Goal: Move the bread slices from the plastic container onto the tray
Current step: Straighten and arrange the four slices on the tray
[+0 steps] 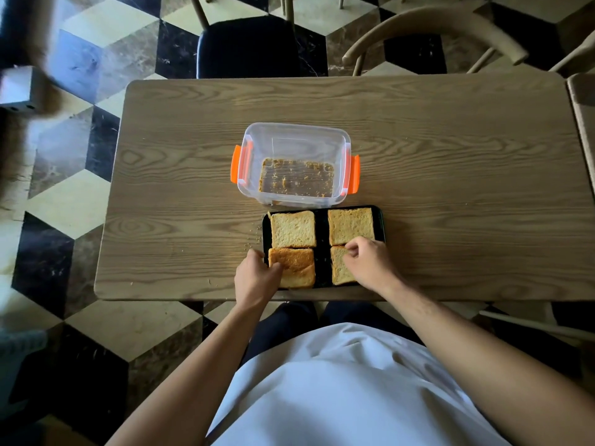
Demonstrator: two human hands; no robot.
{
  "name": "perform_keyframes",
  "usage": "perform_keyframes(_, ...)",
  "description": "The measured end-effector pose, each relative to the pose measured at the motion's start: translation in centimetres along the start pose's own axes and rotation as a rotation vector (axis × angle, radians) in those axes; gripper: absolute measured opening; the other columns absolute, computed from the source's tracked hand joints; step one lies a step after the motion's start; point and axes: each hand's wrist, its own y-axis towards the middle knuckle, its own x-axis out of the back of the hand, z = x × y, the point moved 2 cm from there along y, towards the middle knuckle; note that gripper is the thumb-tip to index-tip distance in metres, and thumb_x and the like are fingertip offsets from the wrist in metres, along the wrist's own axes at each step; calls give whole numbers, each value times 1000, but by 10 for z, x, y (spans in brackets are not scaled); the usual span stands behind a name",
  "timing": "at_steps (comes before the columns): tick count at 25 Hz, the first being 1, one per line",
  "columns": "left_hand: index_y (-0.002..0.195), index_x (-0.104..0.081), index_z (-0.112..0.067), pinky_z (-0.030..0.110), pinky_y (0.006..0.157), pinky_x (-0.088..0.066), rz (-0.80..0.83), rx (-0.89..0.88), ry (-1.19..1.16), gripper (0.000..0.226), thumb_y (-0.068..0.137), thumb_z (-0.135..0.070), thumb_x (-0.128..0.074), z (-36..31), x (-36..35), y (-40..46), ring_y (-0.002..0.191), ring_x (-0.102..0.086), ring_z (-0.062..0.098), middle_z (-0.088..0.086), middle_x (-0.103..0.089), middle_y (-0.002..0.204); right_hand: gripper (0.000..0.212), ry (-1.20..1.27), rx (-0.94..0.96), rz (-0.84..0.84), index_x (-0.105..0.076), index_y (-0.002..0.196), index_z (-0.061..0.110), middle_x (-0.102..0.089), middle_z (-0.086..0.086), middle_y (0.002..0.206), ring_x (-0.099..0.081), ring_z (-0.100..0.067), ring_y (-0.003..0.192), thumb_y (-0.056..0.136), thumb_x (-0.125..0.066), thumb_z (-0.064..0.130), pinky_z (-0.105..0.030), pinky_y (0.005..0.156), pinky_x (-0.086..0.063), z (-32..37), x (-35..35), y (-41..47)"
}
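A clear plastic container (294, 146) with orange clips stands mid-table and holds only crumbs. Just in front of it lies a black tray (321, 231) with several bread slices on it. Two pale slices fill the far half, one on the left (292, 229) and one on the right (351, 225). A darker toasted slice (294, 267) lies near left, and my left hand (256, 275) pinches its left edge. A fourth slice (339, 268) lies near right, partly covered by my right hand (370, 262), whose fingers curl on its top edge.
The wooden table (450, 188) stretches wide on both sides of the tray. Crumbs lie on the table left of the tray. A dark-seated chair (248, 46) and a wooden armchair (434, 30) stand beyond the far edge.
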Motion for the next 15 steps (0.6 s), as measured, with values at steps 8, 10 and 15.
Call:
perform_keyframes(8, 112, -64, -10, 31, 78, -42, -50, -207, 9, 30, 82, -17, -67, -22, 0, 40, 96, -58, 27, 8, -60, 103, 38, 56, 20, 9, -59, 122, 15, -52, -8, 124, -58, -26, 105, 87, -64, 27, -37, 91, -51, 56, -40, 27)
perform_keyframes(10, 117, -65, -10, 32, 82, -41, -74, -216, 13, 35, 84, -20, -68, -25, -4, 51, 99, -57, 29, 11, -60, 106, 37, 47, -17, -60, -58, 121, 16, -50, -9, 124, -58, -28, 104, 87, -66, 26, -35, 87, -51, 61, -43, 36)
perform_keyframes(15, 118, -64, -9, 38, 87, -44, -132, -311, 110, 39, 82, -25, -68, -30, -10, 64, 106, -51, 33, 14, -57, 109, 32, 39, -57, -146, -59, 116, 13, -55, -11, 122, -58, -29, 105, 87, -68, 19, -34, 84, -47, 65, -51, 51)
